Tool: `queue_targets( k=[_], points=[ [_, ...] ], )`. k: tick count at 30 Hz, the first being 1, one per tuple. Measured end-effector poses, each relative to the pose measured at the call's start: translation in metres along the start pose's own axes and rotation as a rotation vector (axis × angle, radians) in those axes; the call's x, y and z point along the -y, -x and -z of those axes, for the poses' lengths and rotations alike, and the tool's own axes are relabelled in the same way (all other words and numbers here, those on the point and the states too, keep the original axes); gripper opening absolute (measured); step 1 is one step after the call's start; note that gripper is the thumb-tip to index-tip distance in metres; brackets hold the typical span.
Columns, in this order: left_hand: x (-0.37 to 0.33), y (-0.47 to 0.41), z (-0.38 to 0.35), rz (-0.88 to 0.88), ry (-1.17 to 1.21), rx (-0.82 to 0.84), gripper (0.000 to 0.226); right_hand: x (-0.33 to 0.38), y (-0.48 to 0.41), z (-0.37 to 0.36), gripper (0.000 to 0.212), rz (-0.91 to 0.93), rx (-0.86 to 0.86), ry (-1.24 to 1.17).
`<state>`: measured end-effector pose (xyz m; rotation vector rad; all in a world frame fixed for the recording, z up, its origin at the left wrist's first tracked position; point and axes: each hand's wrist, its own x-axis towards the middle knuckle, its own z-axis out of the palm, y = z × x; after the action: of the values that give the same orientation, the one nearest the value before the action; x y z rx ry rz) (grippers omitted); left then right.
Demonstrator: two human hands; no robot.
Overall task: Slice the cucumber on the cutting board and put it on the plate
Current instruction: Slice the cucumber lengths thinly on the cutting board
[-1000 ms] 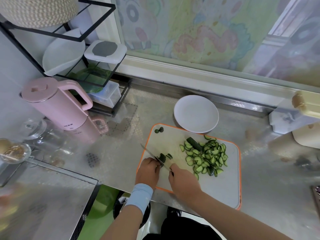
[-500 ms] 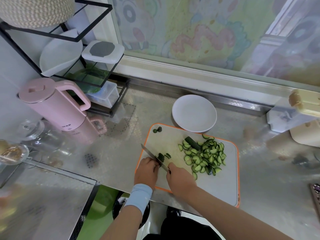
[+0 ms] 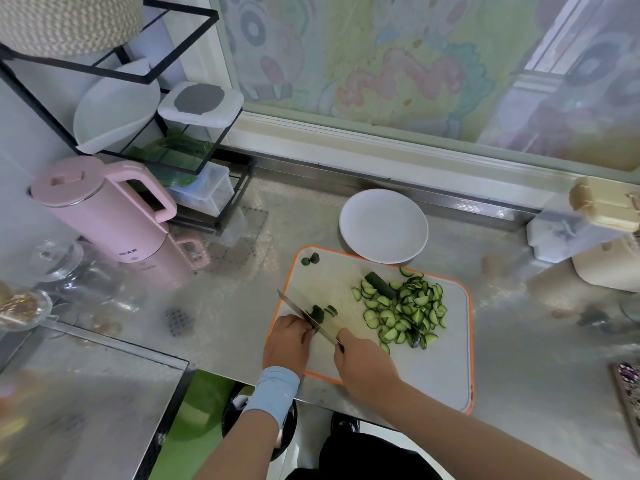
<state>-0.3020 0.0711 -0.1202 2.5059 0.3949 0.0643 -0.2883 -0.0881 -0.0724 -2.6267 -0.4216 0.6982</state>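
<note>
**Hardly anything has moved: blade and both hands sit where they were at the board's left edge**

Since half a second ago the knife (image 3: 304,313) and both hands have kept almost the same places. The few cut pieces beside the blade have not moved either.

The left hand (image 3: 289,342) lies knuckles-up on the near-left part of the cutting board (image 3: 446,368), with a pale blue wristband (image 3: 273,389) on its wrist. Its fingers are curled down and pinch the short dark cucumber stub (image 3: 318,311) just beside the blade. The right hand (image 3: 363,363) is closed round the knife's handle, which it hides. The slim steel blade runs away to the far left, its tip just past the board's edge.

The board is a pale rounded rectangle with an orange rim. A loose heap of half-moon cucumber slices (image 3: 403,311), pale-fleshed with dark skin, fills its middle right. A longer uncut piece (image 3: 380,285) lies at the heap's far edge. Two small cut ends (image 3: 310,259) sit in the far-left corner. The round white plate (image 3: 383,226) stands just beyond the board, touching or overlapping its far rim, with no cucumber on it.

Everything rests on a shiny patterned metal counter (image 3: 519,341) below a window covered in pastel cartoon film. On the left are a pink kettle (image 3: 104,216), a glass jar (image 3: 59,258), and a black wire rack (image 3: 180,39) holding a white lidded container (image 3: 201,103).
</note>
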Motion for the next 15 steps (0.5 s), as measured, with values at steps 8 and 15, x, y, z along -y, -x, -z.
queue_targets(
  k=[8, 15],
  points=[
    [-0.001, 0.001, 0.000, -0.007, 0.001, -0.016, 0.004, -0.007, 0.006, -0.001, 0.013, -0.042, 0.011, 0.019],
    [0.002, 0.003, -0.004, -0.003, -0.014, -0.005, 0.007, 0.008, -0.014, -0.008, 0.012, -0.045, 0.051, -0.031]
  ],
)
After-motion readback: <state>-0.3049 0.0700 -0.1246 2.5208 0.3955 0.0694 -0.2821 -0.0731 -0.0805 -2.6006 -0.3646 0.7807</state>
